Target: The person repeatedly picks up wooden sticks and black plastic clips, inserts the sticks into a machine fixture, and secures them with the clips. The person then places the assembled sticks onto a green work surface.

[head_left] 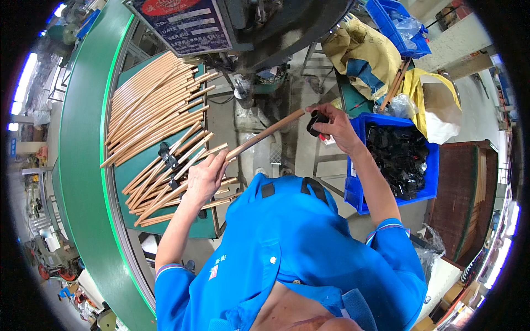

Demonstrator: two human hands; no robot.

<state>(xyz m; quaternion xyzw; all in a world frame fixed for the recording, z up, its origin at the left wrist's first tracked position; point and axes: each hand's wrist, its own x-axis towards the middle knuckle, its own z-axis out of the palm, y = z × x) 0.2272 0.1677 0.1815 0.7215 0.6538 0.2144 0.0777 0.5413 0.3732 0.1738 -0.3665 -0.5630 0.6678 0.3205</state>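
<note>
My left hand (204, 175) is wrapped round a wooden rod (266, 134) that slants up and to the right in front of my body. At the rod's far end, my right hand (337, 129) holds a small black plastic fitting (316, 124) between thumb and fingers. The fitting is beside the rod's tip; whether they touch I cannot tell. Left of my left hand, many more wooden rods (160, 102) lie in a pile on a green table (128, 171). Some rods at the near side carry black fittings (167, 156).
A blue bin (358, 190) full of black plastic parts (397, 160) stands right of my right forearm. A dark machine (287, 27) rises ahead. A green conveyor belt (83, 149) runs along the left. Sacks (361, 55), another blue bin (397, 27) and a brown box (455, 198) stand at the right.
</note>
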